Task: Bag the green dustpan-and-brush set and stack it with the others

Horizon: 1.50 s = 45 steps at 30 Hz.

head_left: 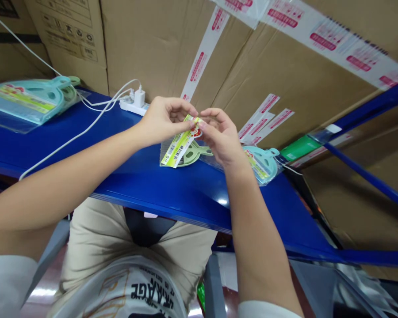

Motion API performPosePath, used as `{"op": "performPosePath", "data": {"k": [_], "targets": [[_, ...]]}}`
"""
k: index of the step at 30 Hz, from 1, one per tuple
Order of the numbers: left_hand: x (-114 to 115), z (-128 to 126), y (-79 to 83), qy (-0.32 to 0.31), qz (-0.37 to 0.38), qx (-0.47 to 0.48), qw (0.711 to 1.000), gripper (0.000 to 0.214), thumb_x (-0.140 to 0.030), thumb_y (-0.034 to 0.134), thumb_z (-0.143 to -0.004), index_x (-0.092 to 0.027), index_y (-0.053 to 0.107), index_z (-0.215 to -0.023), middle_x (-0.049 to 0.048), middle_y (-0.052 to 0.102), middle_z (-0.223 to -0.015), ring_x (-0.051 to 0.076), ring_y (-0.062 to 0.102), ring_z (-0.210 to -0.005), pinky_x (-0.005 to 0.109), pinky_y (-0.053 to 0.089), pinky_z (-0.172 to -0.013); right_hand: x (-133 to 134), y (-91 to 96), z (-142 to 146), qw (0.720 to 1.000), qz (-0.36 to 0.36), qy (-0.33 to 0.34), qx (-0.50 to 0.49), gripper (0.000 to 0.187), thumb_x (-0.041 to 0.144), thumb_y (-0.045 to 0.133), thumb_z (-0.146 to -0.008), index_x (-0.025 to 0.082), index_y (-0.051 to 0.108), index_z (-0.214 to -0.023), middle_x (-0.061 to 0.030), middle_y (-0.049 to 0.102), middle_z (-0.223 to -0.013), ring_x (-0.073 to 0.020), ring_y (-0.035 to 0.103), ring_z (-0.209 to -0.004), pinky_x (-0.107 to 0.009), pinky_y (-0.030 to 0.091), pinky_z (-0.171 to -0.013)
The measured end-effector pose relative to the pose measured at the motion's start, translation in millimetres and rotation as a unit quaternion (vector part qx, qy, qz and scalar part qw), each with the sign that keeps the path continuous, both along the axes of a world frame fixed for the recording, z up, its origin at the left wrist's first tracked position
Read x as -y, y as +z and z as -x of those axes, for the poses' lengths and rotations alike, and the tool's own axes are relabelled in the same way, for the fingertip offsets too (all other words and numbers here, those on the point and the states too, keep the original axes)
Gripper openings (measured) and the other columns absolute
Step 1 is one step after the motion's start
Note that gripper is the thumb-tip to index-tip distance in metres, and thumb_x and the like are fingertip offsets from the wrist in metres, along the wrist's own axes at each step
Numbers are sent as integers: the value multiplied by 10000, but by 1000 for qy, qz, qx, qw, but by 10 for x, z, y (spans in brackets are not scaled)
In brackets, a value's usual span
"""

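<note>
Blue tabletop (172, 187); left grip (164, 120) and right grip (223, 139) clamped on printed label (179, 147) at upper end, remainder below.

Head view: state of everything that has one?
Left hand: pinching label near its top
Right hand: pinching label near its top
Label: slanted, held by both hands
Green dustpan: partly hidden by label
Far-left blue dustpan: in clear wrap
Right-side blue dustpan: in clear wrap
White charger: plugged into power strip

The left hand (166, 120) and right hand (223, 138) partly hide the far end of the printed label (181, 144) — its smallest print unreadable. The label covers part of the green dustpan (193, 154); the frame's left edge cuts off a bagged blue dustpan (20, 110).
</note>
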<state>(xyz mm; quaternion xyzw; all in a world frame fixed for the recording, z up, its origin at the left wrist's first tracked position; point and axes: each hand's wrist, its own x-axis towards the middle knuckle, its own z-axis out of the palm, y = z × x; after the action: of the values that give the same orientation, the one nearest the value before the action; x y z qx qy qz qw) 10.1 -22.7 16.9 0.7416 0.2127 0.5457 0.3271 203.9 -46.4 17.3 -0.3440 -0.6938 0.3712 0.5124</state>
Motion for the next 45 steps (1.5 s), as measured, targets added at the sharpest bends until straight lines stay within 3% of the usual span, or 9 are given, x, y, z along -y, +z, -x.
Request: {"op": "performPosePath", "data": {"k": [4, 13, 21, 35, 45], "targets": [[-36, -17, -37, 8, -1, 13, 1000, 236, -256, 851, -736, -163, 713, -903, 20, 724, -800, 161, 720, -783, 316, 604, -747, -14, -27, 66, 998, -49, -19, 22, 350, 508, 844, -754, 276, 681, -959, -6, 721, -974, -193, 693, -972, -366, 602, -876], [-133, -51, -131, 20, 10, 19, 1000, 228, -225, 834, -733, -166, 705, -912, 10, 731, -789, 151, 718, -762, 295, 601, -725, -66, -71, 83, 993, -94, -64, 10, 273, 437, 838, -768, 268, 765, -970, -29, 761, -978, -206, 708, -947, -392, 613, -845], [-102, -79, -109, 3, 33, 11, 999, 199, -206, 831, -741, -164, 700, -885, 12, 737, -794, 140, 719, -738, 299, 603, -737, -61, -73, 84, 993, -79, -87, 20, 224, 427, 807, -789, 251, 795, -928, -28, 783, -950, -200, 719, -910, -401, 616, -841], [-105, -61, -125, 41, 10, -4, 999, 143, -198, 802, -754, -166, 712, -861, 10, 729, -762, 136, 707, -720, 290, 601, -728, -63, -67, 85, 982, -97, -130, 96, 205, 400, 763, -822, 225, 798, -922, -47, 790, -936, -204, 719, -887, -376, 602, -807], [-148, -33, -115, 44, 18, 17, 999, 160, -222, 796, -761, -157, 708, -877, 30, 741, -822, 160, 722, -803, 327, 614, -790, -61, -33, 52, 990, -67, -108, 65, 280, 485, 810, -773, 230, 785, -886, -45, 772, -900, -212, 713, -895, -384, 603, -812]]}}
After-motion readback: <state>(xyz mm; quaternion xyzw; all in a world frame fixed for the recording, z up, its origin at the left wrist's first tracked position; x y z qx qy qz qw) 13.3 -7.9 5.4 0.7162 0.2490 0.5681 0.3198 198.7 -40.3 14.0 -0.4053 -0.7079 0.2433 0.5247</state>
